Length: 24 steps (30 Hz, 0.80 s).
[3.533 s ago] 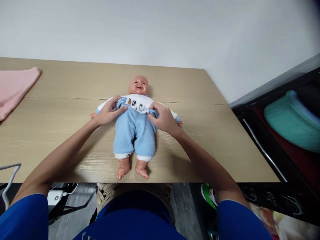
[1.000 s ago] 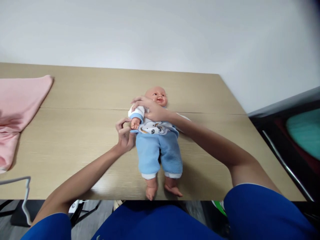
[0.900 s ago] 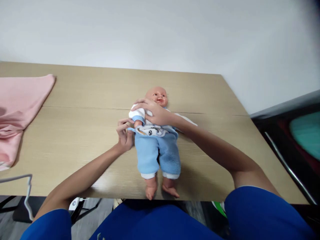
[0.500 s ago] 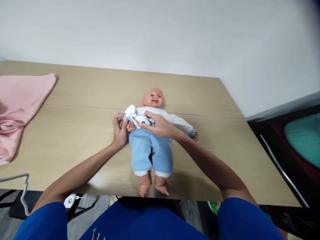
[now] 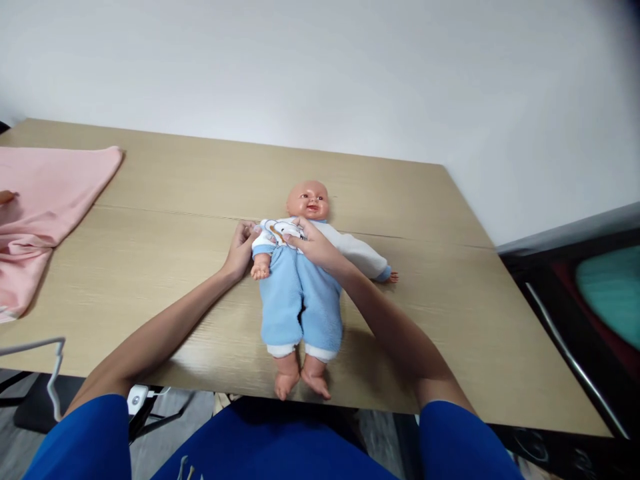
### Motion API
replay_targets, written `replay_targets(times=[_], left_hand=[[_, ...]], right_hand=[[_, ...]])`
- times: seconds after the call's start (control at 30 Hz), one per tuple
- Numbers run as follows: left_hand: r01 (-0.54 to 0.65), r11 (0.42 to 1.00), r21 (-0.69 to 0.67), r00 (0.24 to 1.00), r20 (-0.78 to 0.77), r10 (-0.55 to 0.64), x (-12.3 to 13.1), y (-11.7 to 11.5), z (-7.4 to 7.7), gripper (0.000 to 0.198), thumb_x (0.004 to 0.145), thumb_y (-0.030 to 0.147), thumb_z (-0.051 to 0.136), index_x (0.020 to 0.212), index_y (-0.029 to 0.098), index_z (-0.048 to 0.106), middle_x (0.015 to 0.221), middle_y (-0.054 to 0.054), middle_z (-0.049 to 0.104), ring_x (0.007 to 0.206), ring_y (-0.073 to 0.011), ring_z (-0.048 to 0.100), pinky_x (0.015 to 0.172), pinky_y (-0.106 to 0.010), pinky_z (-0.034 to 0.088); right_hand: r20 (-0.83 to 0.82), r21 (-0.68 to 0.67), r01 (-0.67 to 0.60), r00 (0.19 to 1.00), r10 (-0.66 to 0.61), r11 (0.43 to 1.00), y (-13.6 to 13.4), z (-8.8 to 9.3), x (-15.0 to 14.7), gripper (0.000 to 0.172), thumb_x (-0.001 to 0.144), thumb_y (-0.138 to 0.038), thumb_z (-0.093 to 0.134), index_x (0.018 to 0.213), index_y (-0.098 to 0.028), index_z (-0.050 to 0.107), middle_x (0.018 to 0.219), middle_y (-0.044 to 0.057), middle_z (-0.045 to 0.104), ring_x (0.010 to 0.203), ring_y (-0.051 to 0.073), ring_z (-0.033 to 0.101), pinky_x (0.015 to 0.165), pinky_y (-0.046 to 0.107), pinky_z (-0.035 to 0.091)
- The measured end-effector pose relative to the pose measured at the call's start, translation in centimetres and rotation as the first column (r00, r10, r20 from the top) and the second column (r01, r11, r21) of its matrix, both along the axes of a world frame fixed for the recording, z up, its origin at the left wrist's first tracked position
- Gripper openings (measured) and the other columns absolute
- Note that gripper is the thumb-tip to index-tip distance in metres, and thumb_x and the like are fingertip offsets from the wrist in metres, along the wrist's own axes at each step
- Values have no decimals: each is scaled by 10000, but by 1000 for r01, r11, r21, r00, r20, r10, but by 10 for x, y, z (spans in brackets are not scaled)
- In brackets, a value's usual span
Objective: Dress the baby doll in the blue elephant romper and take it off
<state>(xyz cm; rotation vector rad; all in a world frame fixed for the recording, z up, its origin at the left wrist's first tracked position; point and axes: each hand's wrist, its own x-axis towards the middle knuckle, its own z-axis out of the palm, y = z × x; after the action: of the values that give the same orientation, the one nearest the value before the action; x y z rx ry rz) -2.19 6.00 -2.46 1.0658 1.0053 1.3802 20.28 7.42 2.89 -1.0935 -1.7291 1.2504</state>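
The bald plastic baby doll [image 5: 300, 300] lies on its back in the middle of the light wooden table [image 5: 150, 267], head toward 12 o'clock and bare feet toward 6 o'clock, just at the table's near edge. Both my hands are closed on its printed white top [image 5: 281, 230]. My left hand [image 5: 240, 247] comes in from 8 o'clock and pinches the fabric at the doll's shoulder on that side. My right hand [image 5: 313, 247] comes in from 5 o'clock and grips the bunched cloth over the chest.

As I read it, the fluffy light-blue trousers [image 5: 300, 293] are fully on, cuffs down at the ankles. The top's long sleeve [image 5: 357, 252] toward 3 o'clock covers that arm right to its blue cuff, with the small hand showing beyond it. On the 9 o'clock side the sleeve is rucked up high, so the forearm is bare. The body of the top sits gathered high on the chest rather than smoothed down to the waistband, and that side looks unfinished.

Farther out, a loose pink cloth [image 5: 45, 200] lies on the table at 10 o'clock, well apart from the doll. A white wire hanger [image 5: 55, 363] pokes in at 8 o'clock, below the table edge. At 3 o'clock a dark open shelf unit [image 5: 550, 267] stands beside the table, and it holds a rounded teal thing [image 5: 610, 293], cut off by the frame, which I cannot identify.
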Motion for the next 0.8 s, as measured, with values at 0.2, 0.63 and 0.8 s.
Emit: replay_targets(times=[0.2,0.63,0.8], left_hand=[[61,997,-41,997,50,-59,-6,2,6,546,872,650,955,1075,259,633,1020,1,748,922,-168,709,815,-265,567],[276,941,-198,952,191,-239,18,47,33,397,833,357,942,999,228,605,891,21,691,780,-153,675,729,-273,554],[315,935,-165,948,6,-318,16,58,28,351,978,445,862,974,216,595,859,26,664,760,-139,632,738,-272,567]], right_hand=[[-51,34,15,999,-13,999,-4,0,2,351,973,-536,763,1126,-259,613,1140,42,693,1096,254,653,1050,411,515],[-334,-340,149,904,-267,929,-3,10,11,462,689,-443,948,957,-283,607,849,-65,694,744,152,616,690,272,501],[-410,-435,125,854,-320,892,2,6,12,454,632,-399,915,934,-290,594,810,-82,714,709,147,635,662,262,507]])
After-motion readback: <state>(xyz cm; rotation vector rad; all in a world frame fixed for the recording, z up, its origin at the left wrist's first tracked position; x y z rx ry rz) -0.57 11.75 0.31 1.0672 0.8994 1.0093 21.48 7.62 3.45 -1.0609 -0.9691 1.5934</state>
